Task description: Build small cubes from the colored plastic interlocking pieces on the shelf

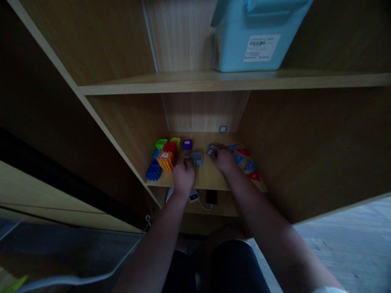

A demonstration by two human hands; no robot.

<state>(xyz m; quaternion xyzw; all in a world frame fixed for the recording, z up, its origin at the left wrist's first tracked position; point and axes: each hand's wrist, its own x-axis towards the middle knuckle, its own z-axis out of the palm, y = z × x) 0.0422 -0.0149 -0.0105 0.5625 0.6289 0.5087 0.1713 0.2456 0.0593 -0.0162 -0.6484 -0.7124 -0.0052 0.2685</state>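
My right hand (225,159) pinches a grey interlocking plastic tile (210,149) over the shelf. A short stack of grey toothed tiles (197,159) sits between my hands. At the stack's left edge is my left hand (184,174), fingers curled together; whether they grip anything is hidden. Left of it stand stacks of the same kind: orange (165,161), red (170,148), blue (154,171), green (161,143) and yellow (175,141). A purple stack (187,144) is farther back. Blue triangular pieces (250,165) and red pieces (254,176) lie right of my right hand.
One more grey tile (222,129) shows at the back panel. Above, a light blue plastic box (253,44) stands on the upper shelf (183,83). Below the work shelf lie a dark flat object (211,197) and a white device with a cable (194,196).
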